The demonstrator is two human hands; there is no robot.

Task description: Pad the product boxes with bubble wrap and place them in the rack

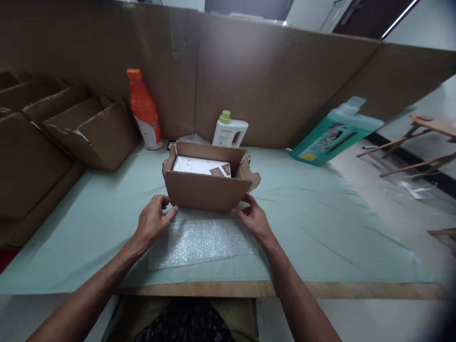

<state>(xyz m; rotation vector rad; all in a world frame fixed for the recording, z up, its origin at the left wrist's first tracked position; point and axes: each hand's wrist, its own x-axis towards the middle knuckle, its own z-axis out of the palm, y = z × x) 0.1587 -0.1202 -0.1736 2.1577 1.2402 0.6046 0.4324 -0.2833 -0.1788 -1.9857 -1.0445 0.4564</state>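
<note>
In front of me an open cardboard box [208, 191] stands on the cloth-covered table, its top flaps up. Inside it lies a white box [199, 166] with brown shapes printed on one end. My left hand [156, 219] holds the cardboard box at its lower left corner, thumb against the front. At the lower right corner my right hand [253, 218] grips it, with the thumb on the front face and the fingers round the side. A flat sheet of bubble wrap [210, 242] lies between my forearms, just in front of the box.
Behind the box stands a white bottle [225, 132] with a green cap. An orange bottle [145, 111] is at the back left, beside several open cardboard boxes [107, 135]. A teal bottle [331, 135] leans at the right. A cardboard wall [278, 80] closes off the back.
</note>
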